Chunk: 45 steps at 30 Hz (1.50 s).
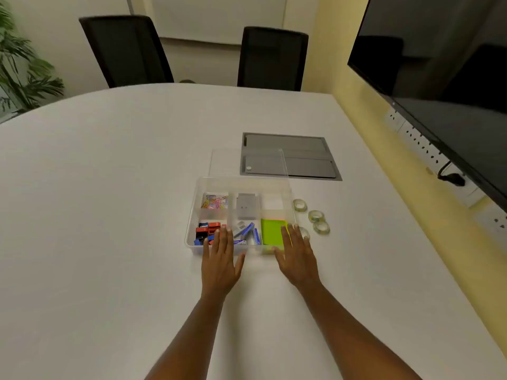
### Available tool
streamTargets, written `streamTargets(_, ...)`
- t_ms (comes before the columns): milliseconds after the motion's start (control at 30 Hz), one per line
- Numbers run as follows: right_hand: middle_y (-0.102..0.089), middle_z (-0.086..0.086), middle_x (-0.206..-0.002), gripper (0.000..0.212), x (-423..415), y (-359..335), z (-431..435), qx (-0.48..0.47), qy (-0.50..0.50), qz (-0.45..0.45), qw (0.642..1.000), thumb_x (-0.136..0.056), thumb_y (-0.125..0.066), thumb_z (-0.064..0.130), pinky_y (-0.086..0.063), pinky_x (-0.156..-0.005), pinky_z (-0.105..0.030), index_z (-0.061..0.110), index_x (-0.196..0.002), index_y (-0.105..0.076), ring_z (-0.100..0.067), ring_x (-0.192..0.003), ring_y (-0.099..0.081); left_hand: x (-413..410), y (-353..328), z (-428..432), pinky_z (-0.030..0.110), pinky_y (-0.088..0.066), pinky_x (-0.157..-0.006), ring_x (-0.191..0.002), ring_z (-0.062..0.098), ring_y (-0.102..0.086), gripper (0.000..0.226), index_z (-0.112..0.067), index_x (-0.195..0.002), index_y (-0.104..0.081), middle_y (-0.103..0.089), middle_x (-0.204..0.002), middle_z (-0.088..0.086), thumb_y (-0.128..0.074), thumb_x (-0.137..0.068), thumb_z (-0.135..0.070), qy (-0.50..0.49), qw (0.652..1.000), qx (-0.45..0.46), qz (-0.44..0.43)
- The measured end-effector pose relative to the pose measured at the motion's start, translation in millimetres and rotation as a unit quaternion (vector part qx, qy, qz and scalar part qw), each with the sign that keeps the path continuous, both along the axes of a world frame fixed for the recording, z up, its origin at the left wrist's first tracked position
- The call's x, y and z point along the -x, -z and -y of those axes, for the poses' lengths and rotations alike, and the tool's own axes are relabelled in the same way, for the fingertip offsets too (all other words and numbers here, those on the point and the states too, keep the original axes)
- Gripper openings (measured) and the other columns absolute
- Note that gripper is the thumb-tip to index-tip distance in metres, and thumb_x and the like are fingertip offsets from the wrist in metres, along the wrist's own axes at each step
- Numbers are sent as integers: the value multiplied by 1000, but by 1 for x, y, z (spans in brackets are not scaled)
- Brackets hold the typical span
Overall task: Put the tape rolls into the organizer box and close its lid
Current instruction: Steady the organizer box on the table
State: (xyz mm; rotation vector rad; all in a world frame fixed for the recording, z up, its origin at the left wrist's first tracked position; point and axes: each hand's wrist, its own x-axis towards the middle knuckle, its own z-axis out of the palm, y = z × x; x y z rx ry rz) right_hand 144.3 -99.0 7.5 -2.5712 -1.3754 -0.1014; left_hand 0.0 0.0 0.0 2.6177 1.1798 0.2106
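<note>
A clear plastic organizer box [192, 215] stands on the white table with its transparent lid [247, 163] raised open at the back. Its compartments hold coloured paper clips, binder clips, staple boxes and green sticky notes; the far right compartment looks bare. Several clear tape rolls lie on the table right of the box: one [300, 205], another [316, 216], a third [321, 228], and one [305, 232] partly hidden behind my right fingers. My left hand [220, 260] rests flat at the box's near edge, fingers spread. My right hand [297, 256] lies flat at the near right corner, holding nothing.
A grey cable hatch [307, 160] is set into the table [109, 187] behind the box. Two black chairs [271, 58] stand at the far side. A large dark screen [439, 64] hangs on the right wall above sockets. A plant [19, 69] is far left.
</note>
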Motion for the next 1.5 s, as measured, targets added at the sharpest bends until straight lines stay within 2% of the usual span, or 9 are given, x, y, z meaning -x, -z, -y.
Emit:
streamTargets(100, -49, -20, -140, 62, 7, 10, 4, 15, -2, -25, 1000, -82, -70, 28, -44, -102, -50, 3, -133, -47, -36, -129, -48, 1, 18, -3, 44, -9, -119, -144, 27, -13, 109, -11, -143, -8, -12, -156, 10, 38, -60, -64, -11, 1000, -6, 8)
streamTargets(233, -72, -16, -112, 65, 16, 15, 12, 65, 11, -10, 998, -57, -89, 33, -60, -71, -46, 3, -110, -68, -30, -100, -70, 4, 30, -6, 41, -4, -120, -145, 22, -6, 116, -12, -144, -2, -6, -157, 8, 46, -50, -62, -17, 1000, 4, -16)
streamTargets(433, -20, -16, -156, 62, 14, 36, 12, 58, 0, -84, 995, -96, -45, 37, -23, -118, -45, 11, -146, -19, -32, -144, -19, 4, 33, -8, 39, 0, -119, -146, 21, -2, 117, -14, -144, 2, -1, -158, 7, 48, -47, -62, -6, 999, 25, -43)
streamTargets(567, -4, -10, -160, 63, 14, 42, 9, 72, 14, -93, 993, -99, -32, 43, -13, -121, -39, 16, -148, -3, -23, -148, -4, 4, 35, -10, 39, -1, -120, -146, 21, -3, 114, -13, -144, 1, -2, -157, 8, 45, -51, -63, -6, 999, 30, -31)
streamTargets(1033, -20, -9, -157, 50, 1, 31, 4, 7, 22, -111, 994, -99, -39, 31, -13, -121, -39, 15, -145, -26, -22, -147, -15, 1, 27, -30, 42, -7, -119, -145, 25, -13, 121, -13, -144, -12, -19, -155, 11, 45, -50, -62, 17, 999, 13, -36)
streamTargets(1200, -31, -17, -150, 44, -19, 21, -6, -81, 43, -160, 983, -97, -46, 17, -33, -113, -34, 6, -139, -36, -28, -142, -29, -5, 10, -46, 49, -27, -113, -135, 35, -35, 107, -6, -136, -36, -41, -143, 21, 29, -71, -61, 19, 1000, 3, -2)
streamTargets(1300, -31, -17, -148, 44, -33, 19, -13, -106, 75, -200, 971, -97, -42, 6, -40, -107, -32, 1, -140, -32, -27, -137, -37, -10, 3, -55, 56, -45, -98, -118, 43, -53, 62, 2, -122, -52, -56, -127, 29, -10, -96, -37, -12, 1000, 3, 8)
streamTargets(1367, -33, -18, -147, 45, -44, 19, -20, -100, 105, -220, 965, -97, -38, 0, -40, -106, -30, -1, -141, -29, -28, -134, -40, -14, 8, -67, 53, -33, -109, -133, 41, -37, 44, 0, -134, -37, -37, -143, 28, -38, -94, -19, -42, 999, 13, 20)
streamTargets(1500, -43, -22, -139, 44, -66, 21, -33, -74, 140, -260, 953, -97, -34, -2, -41, -100, -36, 0, -141, -30, -34, -126, -47, -17, 17, -87, 45, -19, -117, -143, 34, -14, 62, -5, -143, -12, -12, -155, 20, -46, -91, -13, -88, 995, 41, -15)
